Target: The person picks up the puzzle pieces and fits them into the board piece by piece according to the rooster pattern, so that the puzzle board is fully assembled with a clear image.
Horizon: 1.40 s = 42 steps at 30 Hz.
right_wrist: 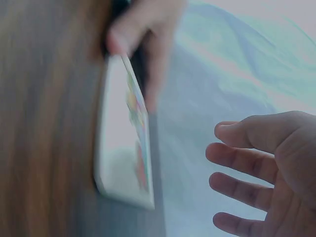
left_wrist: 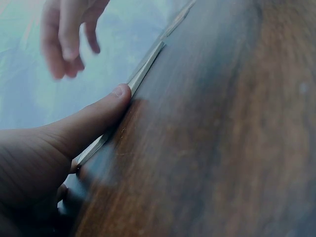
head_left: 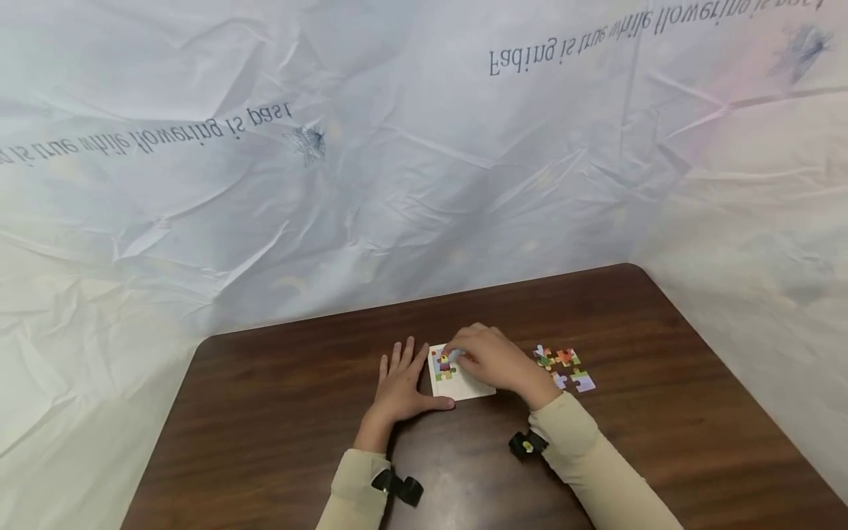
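While the left hand [head_left: 400,386] lies flat on the brown table [head_left: 278,412], fingers straight and spread, its thumb presses against the near left edge of the white puzzle board [head_left: 472,386]; the left wrist view shows the thumb [left_wrist: 101,118] touching the board's thin edge [left_wrist: 143,71]. The right hand [head_left: 493,361] rests over the board's right part, fingers loosely bent above the assembled coloured pieces [head_left: 442,363] at the board's far left corner; the right wrist view shows these fingers [right_wrist: 242,165] relaxed and grasping nothing, apart from the board [right_wrist: 123,148]. Whether a fingertip touches the assembled pieces cannot be told, since the hand hides that spot. Both forearms wear beige sleeves [head_left: 596,464], each with a black wrist camera strap [head_left: 528,444]. To the right of the board, just beyond the right hand, four loose puzzle pieces [head_left: 564,366] lie on the table, near one another. Behind the table, beyond the board, hangs a crinkled white sheet [head_left: 397,162] bearing printed lettering that reads upside down.
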Tool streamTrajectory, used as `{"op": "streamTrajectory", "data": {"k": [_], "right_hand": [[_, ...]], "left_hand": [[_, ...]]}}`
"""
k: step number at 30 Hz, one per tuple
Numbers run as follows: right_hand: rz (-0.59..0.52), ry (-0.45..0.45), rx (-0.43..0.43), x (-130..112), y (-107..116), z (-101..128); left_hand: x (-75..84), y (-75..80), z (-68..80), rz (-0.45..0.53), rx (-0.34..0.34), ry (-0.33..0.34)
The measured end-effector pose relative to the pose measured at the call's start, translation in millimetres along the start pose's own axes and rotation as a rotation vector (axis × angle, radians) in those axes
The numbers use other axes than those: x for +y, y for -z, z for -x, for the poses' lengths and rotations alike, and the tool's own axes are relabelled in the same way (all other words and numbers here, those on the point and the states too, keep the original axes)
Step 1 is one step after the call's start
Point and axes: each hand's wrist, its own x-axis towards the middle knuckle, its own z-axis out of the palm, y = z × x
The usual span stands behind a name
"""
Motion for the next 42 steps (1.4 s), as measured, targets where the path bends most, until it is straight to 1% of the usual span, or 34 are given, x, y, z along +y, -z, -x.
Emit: {"op": "streamTrajectory", "data": {"k": [3,7,10,13,18,21,23,31,36,39,42], "right_hand": [[0.006,-0.051,0.037,14,14,14],[0.067,-0.105,0.029,36,30,35],[0.101,-0.151,0.01,51,38,51],[0.127,-0.173,-0.017,64,45,65],[0.116,-0.199,-0.108,77,45,78],[0.088,-0.23,-0.145,78,43,80],[0.076,-0.245,-0.151,78,42,78],[0.027,-0.285,-0.176,77,41,59],[0.02,-0.273,-0.22,77,47,53],[0.046,-0.246,-0.236,76,50,51],[0.065,-0.242,-0.251,76,51,47]], "left_hand": [[-0.7,-2.6,1.5,0.012,0.003,0.003],[-1.1,-5.2,2.9,0.019,0.015,-0.001],[-1.2,-6.7,3.8,0.02,0.02,-0.004],[-1.4,-7.5,4.7,0.024,0.019,-0.003],[-2.7,-7.7,5.3,0.019,0.018,0.006],[-3.3,-6.6,4.5,0.019,0.019,0.005],[-3.2,-5.8,3.6,0.015,0.017,0.004],[-1.1,-3.6,1.2,0.01,0.015,-0.007],[0.4,-1.6,0.6,0.006,0.017,-0.017],[1.3,0.5,0.9,-0.006,0.01,-0.018],[1.4,2.1,2.0,-0.019,0.006,-0.015]]}}
